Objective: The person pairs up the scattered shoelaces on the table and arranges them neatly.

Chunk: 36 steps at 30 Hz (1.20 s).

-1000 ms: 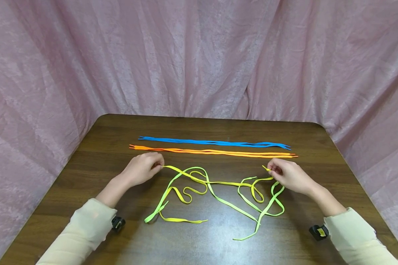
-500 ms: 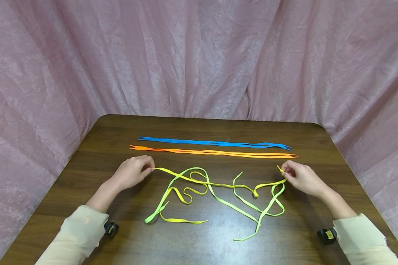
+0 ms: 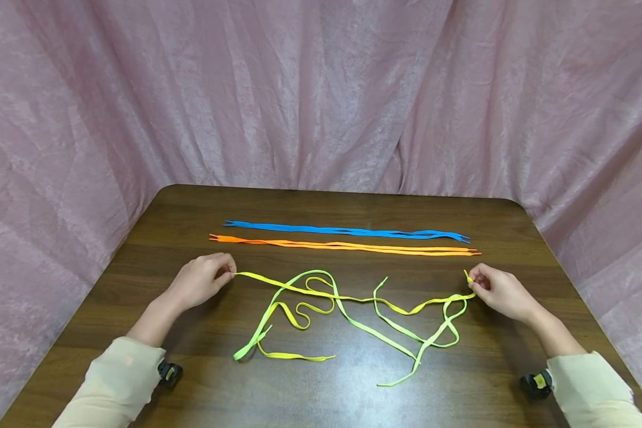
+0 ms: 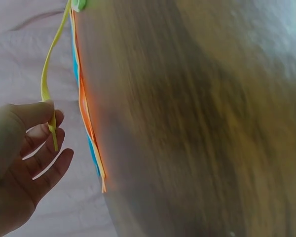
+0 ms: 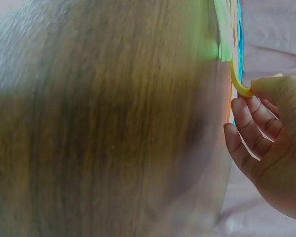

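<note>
A yellow shoelace [image 3: 355,299] runs almost straight from hand to hand across the table. My left hand [image 3: 200,280] pinches one end between thumb and index finger; in the left wrist view the lace tip [image 4: 55,140] pokes out below the thumb. My right hand [image 3: 505,294] pinches the lace near its other end, where a short tip sticks up. Under and beside it lie tangled light green laces [image 3: 371,331]. More yellow lace [image 3: 294,356] curls on the left, its tip toward the front. Whether it is a separate lace is hard to tell.
Behind the tangle, orange laces [image 3: 299,244] lie stretched side by side, with blue laces [image 3: 299,228] farther back, roughly parallel. The brown wooden table [image 3: 139,249] ends at a pink curtain [image 3: 321,107]. Both sleeves carry a small black wrist camera.
My hands have moved apart, left hand leftward and right hand rightward. The yellow lace's loop on the right has pulled out nearly straight. A green lace end there has shifted left.
</note>
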Each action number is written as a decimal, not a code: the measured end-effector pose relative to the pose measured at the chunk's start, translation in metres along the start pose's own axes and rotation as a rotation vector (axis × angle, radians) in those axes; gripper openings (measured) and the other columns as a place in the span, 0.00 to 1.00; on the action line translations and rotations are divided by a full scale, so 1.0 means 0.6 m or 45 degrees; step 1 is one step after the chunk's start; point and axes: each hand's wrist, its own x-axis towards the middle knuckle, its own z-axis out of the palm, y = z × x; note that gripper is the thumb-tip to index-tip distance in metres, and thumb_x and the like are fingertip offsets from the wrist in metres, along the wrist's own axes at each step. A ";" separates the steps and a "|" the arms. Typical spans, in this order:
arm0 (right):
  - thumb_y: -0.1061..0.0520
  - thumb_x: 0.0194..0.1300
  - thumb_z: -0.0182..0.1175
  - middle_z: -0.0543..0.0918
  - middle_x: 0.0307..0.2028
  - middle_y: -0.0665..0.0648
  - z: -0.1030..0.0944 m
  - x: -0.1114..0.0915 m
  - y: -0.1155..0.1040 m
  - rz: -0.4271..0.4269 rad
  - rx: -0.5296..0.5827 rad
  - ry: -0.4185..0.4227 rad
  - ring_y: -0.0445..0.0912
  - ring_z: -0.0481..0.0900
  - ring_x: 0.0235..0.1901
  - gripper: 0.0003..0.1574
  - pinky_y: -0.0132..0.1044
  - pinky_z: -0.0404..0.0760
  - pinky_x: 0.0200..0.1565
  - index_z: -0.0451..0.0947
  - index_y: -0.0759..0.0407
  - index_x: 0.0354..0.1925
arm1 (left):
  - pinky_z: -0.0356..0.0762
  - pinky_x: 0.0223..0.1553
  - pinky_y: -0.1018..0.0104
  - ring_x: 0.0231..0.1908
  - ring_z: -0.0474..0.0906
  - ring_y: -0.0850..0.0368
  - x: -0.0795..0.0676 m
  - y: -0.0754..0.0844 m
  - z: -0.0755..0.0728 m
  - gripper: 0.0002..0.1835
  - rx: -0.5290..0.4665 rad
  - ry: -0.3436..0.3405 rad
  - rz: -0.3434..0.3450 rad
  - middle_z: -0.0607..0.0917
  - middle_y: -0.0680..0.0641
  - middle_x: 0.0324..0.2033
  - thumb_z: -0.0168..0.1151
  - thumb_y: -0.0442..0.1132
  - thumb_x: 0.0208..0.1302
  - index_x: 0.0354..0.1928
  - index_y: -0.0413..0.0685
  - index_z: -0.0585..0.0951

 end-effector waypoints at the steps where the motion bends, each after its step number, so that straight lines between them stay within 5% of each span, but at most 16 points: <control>1: 0.68 0.52 0.62 0.72 0.21 0.44 -0.001 -0.001 0.002 0.003 -0.001 0.004 0.31 0.66 0.22 0.11 0.29 0.67 0.24 0.72 0.55 0.30 | 0.68 0.25 0.66 0.23 0.69 0.62 -0.001 -0.003 0.000 0.05 0.005 0.000 -0.005 0.78 0.57 0.25 0.63 0.34 0.56 0.30 0.54 0.77; 25: 0.64 0.54 0.61 0.74 0.22 0.47 -0.025 -0.020 0.026 0.148 0.002 -0.037 0.31 0.68 0.22 0.08 0.29 0.67 0.25 0.72 0.54 0.28 | 0.71 0.28 0.59 0.26 0.73 0.60 -0.024 -0.053 -0.009 0.03 0.062 0.021 -0.088 0.80 0.55 0.28 0.62 0.34 0.57 0.32 0.51 0.82; 36: 0.66 0.53 0.61 0.75 0.23 0.46 -0.026 -0.024 0.036 0.129 -0.030 -0.025 0.31 0.68 0.24 0.09 0.28 0.67 0.26 0.73 0.53 0.27 | 0.68 0.27 0.60 0.24 0.70 0.58 -0.030 -0.076 -0.011 0.03 0.048 -0.009 -0.150 0.78 0.54 0.25 0.59 0.38 0.61 0.32 0.47 0.80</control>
